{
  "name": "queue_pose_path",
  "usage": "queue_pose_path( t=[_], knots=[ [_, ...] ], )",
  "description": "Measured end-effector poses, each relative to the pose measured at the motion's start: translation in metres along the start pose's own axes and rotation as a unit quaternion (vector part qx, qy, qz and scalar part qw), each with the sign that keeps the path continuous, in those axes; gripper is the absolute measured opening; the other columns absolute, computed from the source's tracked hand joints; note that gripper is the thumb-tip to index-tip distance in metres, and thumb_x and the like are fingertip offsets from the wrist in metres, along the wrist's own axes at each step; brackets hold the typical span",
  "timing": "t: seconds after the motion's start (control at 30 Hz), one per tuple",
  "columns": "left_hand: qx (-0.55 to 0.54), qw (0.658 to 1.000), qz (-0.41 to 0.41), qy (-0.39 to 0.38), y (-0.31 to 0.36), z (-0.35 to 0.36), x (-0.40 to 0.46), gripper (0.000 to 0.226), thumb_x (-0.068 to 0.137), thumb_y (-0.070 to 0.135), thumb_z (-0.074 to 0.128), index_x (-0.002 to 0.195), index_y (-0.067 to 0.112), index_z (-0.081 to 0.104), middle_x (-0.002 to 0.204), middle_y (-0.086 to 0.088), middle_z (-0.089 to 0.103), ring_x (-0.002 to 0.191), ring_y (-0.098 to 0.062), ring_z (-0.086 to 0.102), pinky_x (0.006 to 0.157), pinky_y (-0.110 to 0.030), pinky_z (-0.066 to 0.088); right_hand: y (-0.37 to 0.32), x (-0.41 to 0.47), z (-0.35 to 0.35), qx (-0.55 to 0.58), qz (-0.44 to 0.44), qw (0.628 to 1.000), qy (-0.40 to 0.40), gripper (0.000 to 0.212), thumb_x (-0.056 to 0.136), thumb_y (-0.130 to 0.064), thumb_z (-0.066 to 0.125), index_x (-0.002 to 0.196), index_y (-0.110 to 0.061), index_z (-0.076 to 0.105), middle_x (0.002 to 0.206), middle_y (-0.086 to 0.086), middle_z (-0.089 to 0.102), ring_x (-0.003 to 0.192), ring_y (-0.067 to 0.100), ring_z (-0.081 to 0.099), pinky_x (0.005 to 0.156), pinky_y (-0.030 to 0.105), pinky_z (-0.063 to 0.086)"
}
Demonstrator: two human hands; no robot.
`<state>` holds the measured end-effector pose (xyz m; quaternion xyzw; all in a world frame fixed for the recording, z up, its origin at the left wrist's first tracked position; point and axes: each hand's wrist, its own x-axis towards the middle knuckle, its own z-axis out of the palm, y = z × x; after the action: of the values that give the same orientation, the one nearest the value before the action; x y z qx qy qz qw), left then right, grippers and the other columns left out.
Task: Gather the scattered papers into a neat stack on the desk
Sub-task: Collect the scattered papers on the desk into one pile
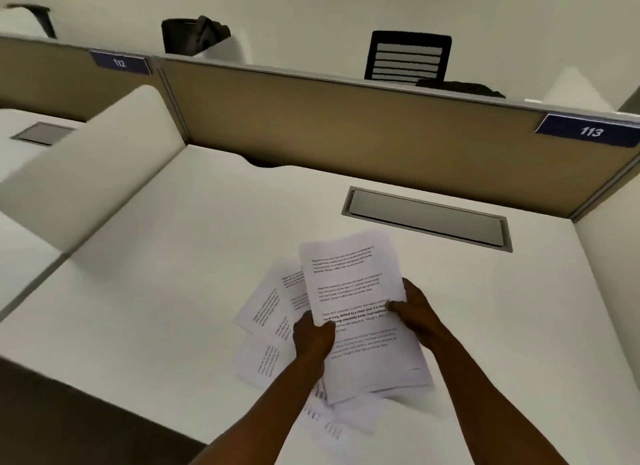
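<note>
A bundle of printed white papers (360,291) is lifted a little above the white desk (156,291), tilted toward me. My left hand (313,336) grips its left edge and my right hand (414,308) grips its right edge. Other printed sheets (263,312) fan out loosely to the left, partly under the bundle. More loose sheets (332,426) lie on the desk below my left forearm, partly hidden by it.
A grey cable hatch (426,218) is set into the desk behind the papers. A tan partition (346,125) with a blue label 113 (588,130) closes the back. A white side divider (97,166) stands left. A black chair (408,55) shows beyond.
</note>
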<state>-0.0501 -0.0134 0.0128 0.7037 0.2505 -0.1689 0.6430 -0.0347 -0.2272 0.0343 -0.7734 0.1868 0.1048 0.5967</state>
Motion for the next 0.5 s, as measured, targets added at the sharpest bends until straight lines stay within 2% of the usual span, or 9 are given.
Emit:
queue_pose_path(
  t=[0.03,0.1,0.2,0.3,0.37,0.4,0.43,0.5],
  knots=[
    [0.004,1.000,-0.011,0.014,0.002,-0.004,0.002,0.045,0.089,0.010,0.068,0.133,0.010,0.060,0.134,-0.015,0.060,0.114,-0.028,0.063,0.099,-0.043,0.056,-0.004,0.008,0.010,-0.028,-0.006,1.000,-0.001,0.054,0.085,0.002,0.062,0.136,-0.012,0.050,0.130,0.014,0.060,0.114,0.034,0.060,0.098,0.055,0.051],
    [0.036,0.998,-0.029,0.038,0.006,-0.009,0.006,0.054,0.087,0.018,0.072,0.138,0.009,0.056,0.141,-0.017,0.050,0.125,-0.031,0.056,0.108,-0.045,0.049,-0.011,0.024,0.028,-0.086,-0.014,0.996,-0.005,0.054,0.084,0.001,0.062,0.135,-0.011,0.050,0.129,0.014,0.059,0.114,0.032,0.058,0.098,0.051,0.051],
    [0.083,0.994,-0.047,0.053,0.010,-0.014,0.008,0.057,0.088,0.023,0.071,0.141,0.012,0.053,0.150,-0.016,0.038,0.137,-0.032,0.043,0.115,-0.043,0.041,-0.018,0.041,0.046,-0.156,-0.017,0.987,-0.014,0.049,0.084,0.000,0.061,0.131,-0.011,0.054,0.124,0.013,0.061,0.106,0.026,0.058,0.088,0.037,0.050],
    [0.104,0.992,-0.053,0.055,0.011,-0.017,0.010,0.052,0.089,0.024,0.068,0.137,0.011,0.054,0.148,-0.015,0.036,0.136,-0.031,0.041,0.115,-0.040,0.041,-0.018,0.051,0.060,-0.219,-0.036,0.975,-0.017,0.042,0.083,0.002,0.059,0.124,-0.008,0.059,0.119,0.017,0.065,0.096,0.025,0.058,0.082,0.031,0.047],
    [0.125,0.989,-0.060,0.055,0.014,-0.019,0.010,0.051,0.089,0.026,0.067,0.136,0.011,0.053,0.145,-0.014,0.036,0.134,-0.030,0.041,0.113,-0.038,0.041,-0.013,0.058,0.068,-0.265,-0.040,0.963,-0.024,0.045,0.083,0.001,0.060,0.128,-0.004,0.057,0.124,0.021,0.062,0.106,0.032,0.059,0.091,0.039,0.051],
    [0.130,0.988,-0.065,0.057,0.015,-0.021,0.011,0.051,0.090,0.027,0.066,0.136,0.011,0.051,0.144,-0.014,0.034,0.133,-0.029,0.041,0.112,-0.038,0.042,-0.010,0.060,0.071,-0.298,-0.035,0.954,-0.028,0.050,0.084,-0.002,0.061,0.134,-0.003,0.053,0.130,0.022,0.057,0.116,0.035,0.055,0.099,0.043,0.047],
    [0.127,0.988,-0.071,0.059,0.015,-0.022,0.011,0.052,0.090,0.027,0.066,0.136,0.011,0.050,0.143,-0.014,0.033,0.132,-0.029,0.041,0.112,-0.039,0.042,-0.008,0.061,0.074,-0.327,-0.028,0.944,-0.025,0.056,0.086,-0.006,0.062,0.140,-0.004,0.047,0.136,0.022,0.052,0.124,0.037,0.049,0.105,0.044,0.042],
    [0.108,0.989,-0.075,0.061,0.016,-0.026,0.014,0.054,0.091,0.026,0.067,0.139,0.010,0.048,0.142,-0.015,0.032,0.130,-0.030,0.045,0.111,-0.039,0.044,-0.004,0.060,0.080,-0.357,-0.028,0.933,-0.005,0.059,0.087,-0.011,0.062,0.143,-0.006,0.043,0.138,0.022,0.048,0.128,0.037,0.045,0.106,0.042,0.040]
  ],
)
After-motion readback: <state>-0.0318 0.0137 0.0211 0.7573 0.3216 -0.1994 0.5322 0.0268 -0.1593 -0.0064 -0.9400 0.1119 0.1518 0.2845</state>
